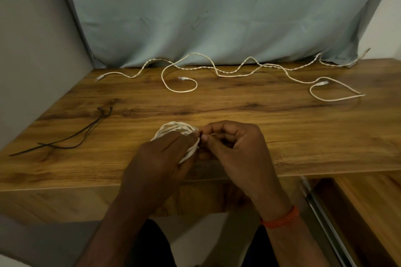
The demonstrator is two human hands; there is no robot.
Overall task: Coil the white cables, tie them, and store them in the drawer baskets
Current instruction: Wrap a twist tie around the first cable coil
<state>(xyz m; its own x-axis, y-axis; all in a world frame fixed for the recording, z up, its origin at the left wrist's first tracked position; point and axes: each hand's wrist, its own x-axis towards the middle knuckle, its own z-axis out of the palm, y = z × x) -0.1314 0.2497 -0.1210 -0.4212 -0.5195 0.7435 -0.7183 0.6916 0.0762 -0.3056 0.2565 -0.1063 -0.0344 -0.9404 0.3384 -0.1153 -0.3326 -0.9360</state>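
Head view is looking down on a pale blue-green cloth backdrop that is hanging to the far edge of a brown wood-grain tabletop. A grey wall is closing off the left side. The near edge is running just under the wrists, and at the lower right a metal rail is slanting down beside a wooden panel. Bare wood is lying open across the middle and to the right of the hands.

Along the back, a white twisted cable is snaking from left to right, and a white smooth cable is crossing it several times and looping at both ends.

Close to the near edge, the left hand is lying over a coil of white cable, its fingers bending round the coil's near right side and gripping the strands. The right hand is touching the coil's right rim with curled fingers, thumb and forefinger pressing together on a small dark piece; what that piece is I cannot tell. The coil is resting on the wood, showing beyond the left knuckles.

Well to the left, thin black cable ties are lying loose. An orange thread band is circling the right wrist.
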